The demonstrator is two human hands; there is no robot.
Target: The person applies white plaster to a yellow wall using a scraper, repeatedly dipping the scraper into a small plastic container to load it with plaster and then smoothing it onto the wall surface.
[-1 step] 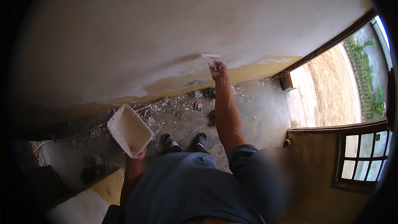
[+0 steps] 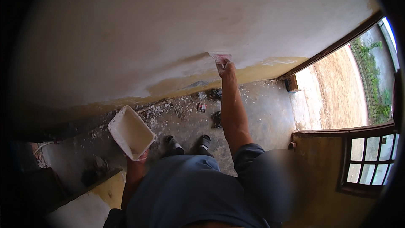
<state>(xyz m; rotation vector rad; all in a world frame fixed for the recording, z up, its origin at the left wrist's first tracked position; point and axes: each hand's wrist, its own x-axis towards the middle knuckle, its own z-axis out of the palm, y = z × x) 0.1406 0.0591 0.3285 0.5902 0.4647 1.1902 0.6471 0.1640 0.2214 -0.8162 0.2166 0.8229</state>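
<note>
My right hand [image 2: 223, 68] reaches out to the wall, its fingers closed on a wide, thin putty scraper [image 2: 221, 56] smeared white and pinkish. The scraper's broad edge appears to lie against the whitish wall [image 2: 168, 25]. At lower left, my left hand [image 2: 141, 157] holds up a rectangular white tub [image 2: 148, 137] from below, its near corner in my grip. A layer of off-white paste [image 2: 134, 137] coats the inside of the tub. Most of my left fingers are hidden under the tub.
White crumbs and flakes [image 2: 168, 112] litter the grey floor along the wall's foot, with a small red and dark packet [image 2: 202, 107] among them. A dark object [image 2: 216, 120] lies beside my right forearm. An open doorway [image 2: 329, 88] and a paned window [image 2: 371, 160] stand at the right.
My right hand and the scraper have slid slightly right and up along the wall. The tub in my left hand has shifted a touch to the left.
</note>
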